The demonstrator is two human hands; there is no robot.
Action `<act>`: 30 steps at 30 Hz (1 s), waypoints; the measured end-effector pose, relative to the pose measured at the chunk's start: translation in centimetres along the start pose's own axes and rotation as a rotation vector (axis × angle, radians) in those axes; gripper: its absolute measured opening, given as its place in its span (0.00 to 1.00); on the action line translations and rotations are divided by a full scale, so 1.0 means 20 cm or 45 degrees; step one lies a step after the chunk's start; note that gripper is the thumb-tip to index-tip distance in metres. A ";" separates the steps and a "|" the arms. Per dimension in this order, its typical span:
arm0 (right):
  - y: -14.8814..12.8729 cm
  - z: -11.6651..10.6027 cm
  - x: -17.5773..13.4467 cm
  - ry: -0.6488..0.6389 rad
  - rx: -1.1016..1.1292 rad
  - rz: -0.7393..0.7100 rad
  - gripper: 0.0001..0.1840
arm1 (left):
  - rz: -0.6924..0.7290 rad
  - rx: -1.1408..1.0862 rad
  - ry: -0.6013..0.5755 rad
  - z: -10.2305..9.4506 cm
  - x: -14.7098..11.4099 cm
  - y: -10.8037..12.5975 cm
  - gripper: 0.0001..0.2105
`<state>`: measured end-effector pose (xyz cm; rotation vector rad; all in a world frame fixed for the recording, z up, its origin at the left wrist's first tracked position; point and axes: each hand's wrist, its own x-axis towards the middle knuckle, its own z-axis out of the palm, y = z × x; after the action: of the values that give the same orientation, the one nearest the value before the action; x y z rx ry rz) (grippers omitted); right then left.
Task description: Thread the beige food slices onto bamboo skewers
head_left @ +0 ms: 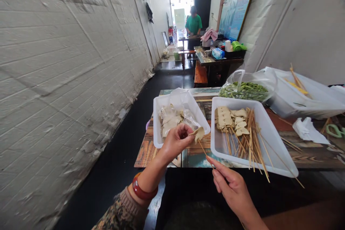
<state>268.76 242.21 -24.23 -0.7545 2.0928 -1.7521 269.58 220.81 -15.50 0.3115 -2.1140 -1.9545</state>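
Skewer (pixel 202 148) and pale slice (pixel 199 134) meet by the tabletop's (pixel 147 152) near edge, at the gap between the left tray (pixel 156 120) and right tray (pixel 269 140). From where I stand, the left hand (pixel 176 142) pinches the slice between thumb and fingertips; the right hand (pixel 230 185) has its fingers closed narrowly on the skewer, low down, presumably leaving the upper end clear. Whether the tip pierces through, I cannot tell. The left tray probably sits at the tabletop's left side for easy reach. The skewer's long axis slants, slice end pointing up and leftward.
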 end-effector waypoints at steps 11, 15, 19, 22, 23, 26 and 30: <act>0.06 -0.03 0.02 0.019 0.065 0.030 0.25 | 0.018 -0.031 0.016 0.07 0.01 0.00 0.09; 0.06 -0.05 0.04 0.027 0.100 0.041 0.25 | 0.021 -0.014 -0.054 0.06 0.04 0.01 0.09; 0.08 -0.08 0.03 0.062 0.185 0.044 0.24 | 0.066 -0.054 0.015 -0.02 0.09 0.06 0.12; 0.11 -0.11 0.02 0.078 0.233 0.017 0.23 | 0.165 0.129 0.045 -0.09 0.16 0.11 0.11; 0.12 -0.12 0.01 0.071 0.239 0.012 0.22 | 0.204 0.284 0.008 -0.11 0.19 0.12 0.10; 0.13 -0.15 0.01 0.048 0.247 0.008 0.21 | 0.299 0.983 -0.155 -0.17 0.27 0.12 0.11; 0.15 -0.15 0.01 0.041 0.262 -0.026 0.20 | 0.094 1.920 -0.189 -0.24 0.31 0.10 0.13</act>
<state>266.32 244.82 -26.43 -0.6953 1.8920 -1.9653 265.18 214.43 -12.96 0.2914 -3.1489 0.0195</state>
